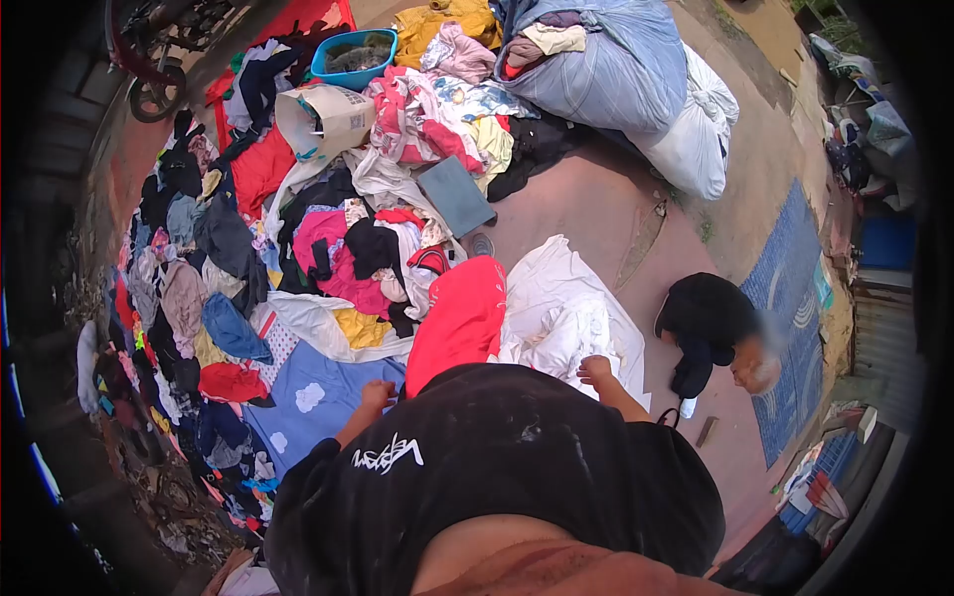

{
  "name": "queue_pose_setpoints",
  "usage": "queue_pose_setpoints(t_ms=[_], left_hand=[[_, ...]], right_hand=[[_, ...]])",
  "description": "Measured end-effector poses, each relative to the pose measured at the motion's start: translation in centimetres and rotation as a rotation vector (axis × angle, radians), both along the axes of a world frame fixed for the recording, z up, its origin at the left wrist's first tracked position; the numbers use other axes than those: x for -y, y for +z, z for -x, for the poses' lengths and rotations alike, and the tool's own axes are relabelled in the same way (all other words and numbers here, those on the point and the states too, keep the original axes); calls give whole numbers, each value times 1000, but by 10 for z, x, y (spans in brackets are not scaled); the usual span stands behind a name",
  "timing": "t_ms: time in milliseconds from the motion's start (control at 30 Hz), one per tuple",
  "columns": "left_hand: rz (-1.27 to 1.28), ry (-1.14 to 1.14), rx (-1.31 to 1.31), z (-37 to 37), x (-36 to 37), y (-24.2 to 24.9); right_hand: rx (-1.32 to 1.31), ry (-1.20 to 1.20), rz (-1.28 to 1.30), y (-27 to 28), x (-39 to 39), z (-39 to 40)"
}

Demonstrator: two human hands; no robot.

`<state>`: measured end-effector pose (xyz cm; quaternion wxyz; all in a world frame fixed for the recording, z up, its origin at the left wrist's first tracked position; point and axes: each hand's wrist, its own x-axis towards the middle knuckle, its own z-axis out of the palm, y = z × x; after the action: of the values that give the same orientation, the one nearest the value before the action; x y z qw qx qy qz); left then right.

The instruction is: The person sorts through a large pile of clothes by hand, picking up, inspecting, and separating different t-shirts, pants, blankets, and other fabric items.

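Observation:
My left hand [378,394] is beside the red cloth [459,323] that covers my leg, above the edge of a blue sheet with pale cloud shapes [316,392]. Its fingers look curled, and whatever may be in them is hidden. On the other side, my right hand [596,371] is closed at the crumpled white cloth [571,313] spread in front of me. The fingers seem to grip a fold of it, though the hand is small in view.
Mixed clothes [238,238] are heaped to the left and ahead. Among them are a blue basin [355,77], a white container [325,121] and a flat grey-blue board [455,196]. Stuffed bags [606,74] stand ahead. Another person [711,323] is at right, near a blue mat [790,298].

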<state>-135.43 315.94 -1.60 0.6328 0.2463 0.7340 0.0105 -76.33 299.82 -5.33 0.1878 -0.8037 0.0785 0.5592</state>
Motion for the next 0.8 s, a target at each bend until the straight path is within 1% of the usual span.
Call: queue_pose_setpoints(t_ms=[33, 100, 133, 167, 200, 233, 267, 300, 333, 400, 467, 500, 567, 600, 633, 700, 733, 800], left_hand=[[-2, -42, -8, -23, -29, 1], [41, 106, 42, -51, -70, -42], [78, 215, 61, -66, -68, -53], [8, 231, 15, -88, -85, -48], [-1, 166, 28, -108, -112, -27], [-15, 221, 74, -123, -131, -31], [-30, 215, 48, -141, -158, -21], [-84, 285, 65, -158, -182, -5], [-116, 306, 69, -167, -202, -2], [-191, 382, 92, -183, -229, 9], [-290, 516, 127, -196, -252, 31], [-311, 589, 119, -199, -255, 38], [-335, 731, 104, -213, -248, 49], [-328, 818, 49, -221, -235, 47], [-314, 937, 55, -231, -218, 51], [-280, 1114, -44, -262, -169, 53], [-218, 1211, -118, -283, -139, 52], [-57, 1425, -238, -342, -75, 61]], right_hand=[[-61, -18, 33, 3, -18, -8], [-25, 214, -24, 29, -69, -27], [-26, 302, -73, 32, -106, -53], [-53, 390, -93, 35, -118, -71], [-78, 461, -141, 31, -144, -88], [-56, 427, -63, 76, -208, -90], [-83, 321, -101, 66, -239, -116], [1, 305, -176, 72, -278, -137], [46, 209, -256, 72, -313, -159], [121, 128, -368, 77, -388, -195], [109, 209, -371, 85, -460, -216], [103, 256, -365, 88, -493, -221], [67, 491, -300, 84, -553, -222], [53, 620, -258, 78, -580, -223], [21, 704, -247, 76, -606, -217], [-29, 862, -177, 61, -649, -210], [-60, 938, -152, 42, -680, -200], [-42, 1130, -110, 35, -728, -172]])
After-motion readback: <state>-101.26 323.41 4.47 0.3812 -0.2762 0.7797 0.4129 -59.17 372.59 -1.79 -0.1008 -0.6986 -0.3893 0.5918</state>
